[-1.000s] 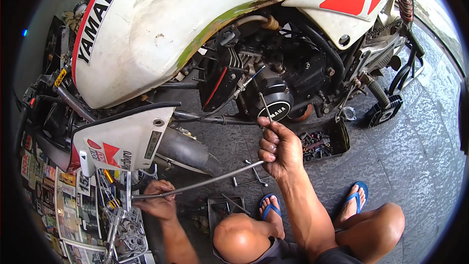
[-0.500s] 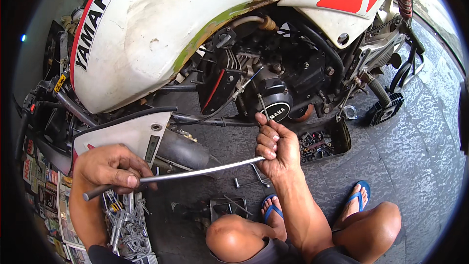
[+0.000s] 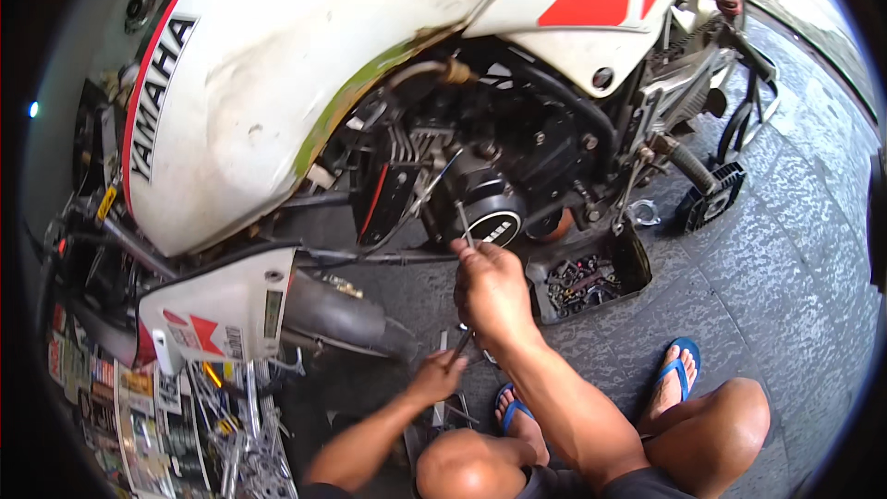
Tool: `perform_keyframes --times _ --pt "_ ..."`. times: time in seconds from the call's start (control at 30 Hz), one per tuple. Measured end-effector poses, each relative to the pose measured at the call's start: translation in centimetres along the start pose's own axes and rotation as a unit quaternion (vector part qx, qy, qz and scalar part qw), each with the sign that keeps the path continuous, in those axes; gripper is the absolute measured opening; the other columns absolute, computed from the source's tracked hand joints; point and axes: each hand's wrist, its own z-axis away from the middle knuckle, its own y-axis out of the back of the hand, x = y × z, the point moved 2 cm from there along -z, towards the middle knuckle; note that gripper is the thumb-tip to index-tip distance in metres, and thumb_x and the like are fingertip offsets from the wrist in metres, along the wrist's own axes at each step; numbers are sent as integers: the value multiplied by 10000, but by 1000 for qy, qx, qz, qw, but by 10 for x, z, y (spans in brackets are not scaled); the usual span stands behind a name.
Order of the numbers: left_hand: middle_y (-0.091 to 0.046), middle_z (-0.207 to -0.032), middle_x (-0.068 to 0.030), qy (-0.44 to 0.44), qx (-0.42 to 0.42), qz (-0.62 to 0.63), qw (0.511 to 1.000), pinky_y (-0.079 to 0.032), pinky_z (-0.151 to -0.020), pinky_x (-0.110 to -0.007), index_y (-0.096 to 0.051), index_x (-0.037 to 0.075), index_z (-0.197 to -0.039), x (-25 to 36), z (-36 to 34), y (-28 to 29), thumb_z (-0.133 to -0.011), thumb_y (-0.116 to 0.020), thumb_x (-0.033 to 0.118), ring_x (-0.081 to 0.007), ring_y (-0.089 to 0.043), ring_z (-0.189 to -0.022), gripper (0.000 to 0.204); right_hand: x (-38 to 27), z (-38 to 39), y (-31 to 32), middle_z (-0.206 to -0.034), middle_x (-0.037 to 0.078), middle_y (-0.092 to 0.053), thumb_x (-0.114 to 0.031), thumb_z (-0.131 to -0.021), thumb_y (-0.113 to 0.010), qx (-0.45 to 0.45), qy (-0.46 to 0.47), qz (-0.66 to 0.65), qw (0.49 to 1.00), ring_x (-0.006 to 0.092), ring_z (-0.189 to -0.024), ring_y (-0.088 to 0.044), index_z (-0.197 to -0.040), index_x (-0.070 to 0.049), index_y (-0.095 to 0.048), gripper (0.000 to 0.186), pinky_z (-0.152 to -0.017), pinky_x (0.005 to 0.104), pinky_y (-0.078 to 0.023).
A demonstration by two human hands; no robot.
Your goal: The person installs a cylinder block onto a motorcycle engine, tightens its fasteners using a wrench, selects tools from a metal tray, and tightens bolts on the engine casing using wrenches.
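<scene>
My right hand (image 3: 494, 291) is closed in front of the motorcycle's engine, round a thin metal rod (image 3: 466, 225). The rod's top end points at the round black engine cover (image 3: 499, 225); I cannot tell whether it touches. Lower down and to the left, my left hand (image 3: 439, 379) is closed on a metal bar (image 3: 463, 343) that runs up toward my right hand. My right hand and wrist hide where bar and rod meet. The white motorcycle (image 3: 268, 83) stands across the far side.
A dark tray (image 3: 637, 254) of small metal parts lies right of my right hand. At the lower left, several metal parts (image 3: 245, 462) rest beside printed sheets (image 3: 148, 444). A white fairing panel (image 3: 217, 314) hangs left of the dark exhaust pipe (image 3: 333, 310). My feet wear blue sandals (image 3: 684, 360).
My left hand has swung down and to the right, bringing the bar's end from the far left to below my right hand. The whole view has shifted slightly.
</scene>
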Motion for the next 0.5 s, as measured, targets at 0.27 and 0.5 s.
perform_keyframes --times 0.27,0.5 --pt "-656 -775 -188 30 -60 -47 997 -498 -661 -480 -635 25 -969 29 -38 -19 -892 -634 231 -418 -632 -748 220 -37 12 59 -603 -74 -384 -164 -998 -441 26 15 -42 999 45 -430 -319 -1149 12 -567 263 -381 221 -244" --pt "-669 -744 -195 24 0 -131 991 -527 -609 -427 -664 4 -860 63 -11 79 -849 -705 266 -378 -670 -707 266 -22 -16 69 -591 -85 -305 -181 -987 -451 -18 -37 -133 990 33 -433 -256 -1092 -30 -591 231 -354 196 -210"
